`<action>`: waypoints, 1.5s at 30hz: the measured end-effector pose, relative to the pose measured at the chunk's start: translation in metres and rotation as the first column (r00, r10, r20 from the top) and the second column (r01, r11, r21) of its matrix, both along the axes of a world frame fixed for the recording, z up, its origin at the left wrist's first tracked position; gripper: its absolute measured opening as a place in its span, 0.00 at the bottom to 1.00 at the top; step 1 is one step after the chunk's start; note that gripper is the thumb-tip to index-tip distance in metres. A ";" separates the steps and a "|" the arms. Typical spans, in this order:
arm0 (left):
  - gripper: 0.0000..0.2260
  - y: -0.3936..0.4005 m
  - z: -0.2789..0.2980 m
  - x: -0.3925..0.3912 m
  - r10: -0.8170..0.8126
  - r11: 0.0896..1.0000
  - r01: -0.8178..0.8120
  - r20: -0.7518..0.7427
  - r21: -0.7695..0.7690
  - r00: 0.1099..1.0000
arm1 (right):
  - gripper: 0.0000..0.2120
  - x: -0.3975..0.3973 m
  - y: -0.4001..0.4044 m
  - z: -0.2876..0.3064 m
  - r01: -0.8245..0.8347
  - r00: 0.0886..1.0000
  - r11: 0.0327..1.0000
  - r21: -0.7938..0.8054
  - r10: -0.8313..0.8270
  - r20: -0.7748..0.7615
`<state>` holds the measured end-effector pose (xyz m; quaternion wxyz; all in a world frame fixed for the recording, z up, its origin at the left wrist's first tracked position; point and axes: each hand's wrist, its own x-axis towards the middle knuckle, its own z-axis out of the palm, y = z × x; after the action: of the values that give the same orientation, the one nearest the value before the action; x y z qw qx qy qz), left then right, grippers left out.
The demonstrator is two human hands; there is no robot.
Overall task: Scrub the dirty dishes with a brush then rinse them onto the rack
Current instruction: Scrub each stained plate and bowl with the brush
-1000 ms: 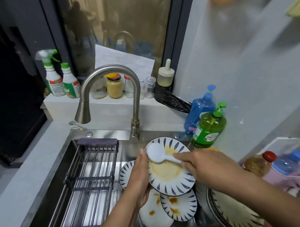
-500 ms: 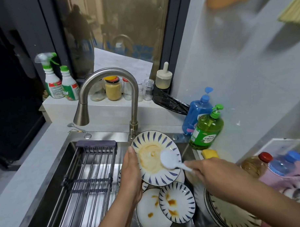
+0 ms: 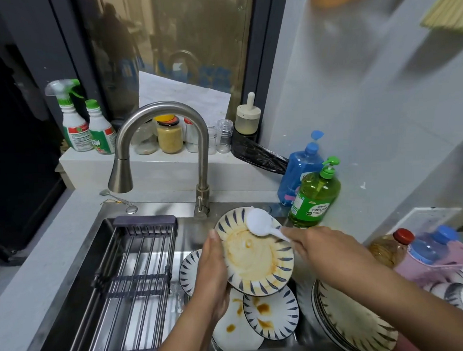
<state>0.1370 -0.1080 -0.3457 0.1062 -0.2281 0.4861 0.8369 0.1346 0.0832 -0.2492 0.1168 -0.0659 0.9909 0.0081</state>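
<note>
Plate (image 3: 257, 256) held by left hand (image 3: 211, 275); right hand (image 3: 322, 247) grips brush (image 3: 259, 223); bottle labels unreadable.

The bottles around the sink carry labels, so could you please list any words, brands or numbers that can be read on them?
No text is legible.
Green dish soap bottle: label print too blurred to read.
Blue bottle: label mostly hidden, unreadable.
Spray bottle: small print, too blurred.
Green-capped bottle: a large red mark low on the label, possibly a digit, cannot be told.
Jar: no readable text.
</note>
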 end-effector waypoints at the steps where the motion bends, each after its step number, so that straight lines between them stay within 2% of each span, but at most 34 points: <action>1: 0.30 0.002 -0.001 0.001 -0.017 1.000 0.017 0.024 0.005 1.000 | 0.19 -0.003 -0.004 -0.001 -0.010 1.000 0.997 -0.073 0.011 0.011; 3: 0.31 0.002 -0.003 0.001 -0.041 0.999 0.040 0.083 0.011 0.996 | 0.18 -0.002 -0.014 -0.005 -0.022 0.995 0.974 -0.225 0.044 0.092; 5: 0.43 -0.001 -0.006 -0.001 -0.045 0.997 0.037 0.135 0.062 0.990 | 0.18 0.006 -0.021 -0.011 -0.040 0.978 0.947 -0.320 0.103 0.181; 7: 0.53 -0.007 -0.008 -0.005 -0.005 0.994 -0.015 0.188 0.107 0.982 | 0.18 0.014 -0.018 -0.010 -0.070 0.960 0.935 -0.347 0.157 0.231; 8: 0.53 -0.011 -0.006 -0.007 0.016 0.995 -0.036 0.194 0.098 0.981 | 0.18 0.016 -0.015 -0.007 -0.091 0.952 0.936 -0.339 0.182 0.246; 10: 0.43 -0.017 -0.005 -0.011 0.044 0.995 -0.058 0.170 0.082 0.984 | 0.17 0.018 -0.007 0.004 -0.142 0.932 0.949 -0.281 0.224 0.285; 12: 0.33 -0.021 -0.005 -0.013 0.053 0.997 -0.061 0.126 0.057 0.991 | 0.18 0.020 0.000 0.016 -0.190 0.925 0.966 -0.177 0.236 0.297; 14: 0.29 -0.025 -0.007 -0.015 0.057 0.997 -0.060 0.093 0.037 0.994 | 0.18 0.016 0.009 0.027 -0.213 0.943 0.976 -0.037 0.216 0.254; 17: 0.29 -0.025 -0.005 -0.015 0.033 0.999 -0.035 0.098 0.022 0.995 | 0.17 0.002 0.019 0.033 -0.174 0.982 0.978 0.112 0.163 0.097; 19: 0.29 -0.020 -0.002 -0.014 -0.001 1.000 0.001 0.105 -0.003 0.995 | 0.17 -0.005 0.016 0.032 -0.167 0.985 0.982 0.091 0.164 0.046; 23: 0.35 -0.009 0.006 -0.011 -0.089 0.996 0.088 0.116 0.015 0.989 | 0.19 -0.003 -0.012 0.027 -0.268 0.959 0.963 0.002 0.267 0.093; 25: 0.34 -0.008 0.003 -0.011 -0.097 0.995 0.096 0.116 0.015 0.989 | 0.21 -0.005 -0.018 0.020 -0.278 0.960 0.959 0.053 0.275 0.061; 28: 0.31 -0.012 0.005 -0.009 -0.084 0.996 0.086 0.081 -0.016 0.993 | 0.28 -0.012 -0.012 0.017 -0.183 0.981 0.967 0.177 0.192 -0.033; 31: 0.36 -0.019 0.003 -0.014 0.021 0.993 -0.020 0.008 -0.120 1.000 | 0.25 -0.004 -0.001 0.022 -0.108 0.994 0.966 0.236 0.104 0.028; 33: 0.38 -0.019 -0.013 -0.022 0.082 0.986 -0.086 -0.035 -0.140 0.996 | 0.21 0.009 0.002 0.024 -0.109 0.985 0.985 0.135 0.089 0.150; 35: 0.37 -0.018 -0.022 -0.025 0.122 0.981 -0.130 -0.059 -0.146 0.991 | 0.19 0.020 -0.006 0.018 -0.104 0.957 0.992 -0.068 0.118 0.267; 37: 0.36 -0.015 -0.011 -0.024 0.164 0.975 -0.172 -0.072 -0.142 0.984 | 0.17 0.025 -0.014 0.007 -0.062 0.941 0.969 -0.238 0.136 0.310; 38: 0.35 -0.015 -0.004 -0.021 0.189 0.973 -0.198 -0.079 -0.119 0.979 | 0.17 0.025 -0.018 0.002 -0.063 0.943 0.966 -0.249 0.139 0.302; 39: 0.34 -0.014 0.001 -0.020 0.201 0.973 -0.208 -0.074 -0.102 0.977 | 0.18 0.024 -0.017 0.001 -0.077 0.952 0.973 -0.216 0.136 0.274; 41: 0.32 -0.016 0.007 -0.020 0.200 0.976 -0.205 -0.059 -0.080 0.978 | 0.18 0.020 -0.008 0.003 -0.111 0.973 0.993 -0.050 0.118 0.199; 43: 0.30 -0.016 0.009 -0.021 0.180 0.981 -0.183 -0.051 -0.064 0.982 | 0.22 0.013 0.001 0.010 -0.072 0.992 0.992 0.105 0.060 0.112; 45: 0.29 -0.012 0.011 -0.019 0.130 0.990 -0.131 -0.022 -0.058 0.991 | 0.25 0.003 0.002 0.014 -0.035 0.998 0.986 0.161 0.028 0.048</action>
<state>0.1184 -0.1196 -0.3350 0.0402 -0.2548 0.4956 0.8294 0.1380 0.0852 -0.2353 0.1442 -0.0720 0.9829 0.0890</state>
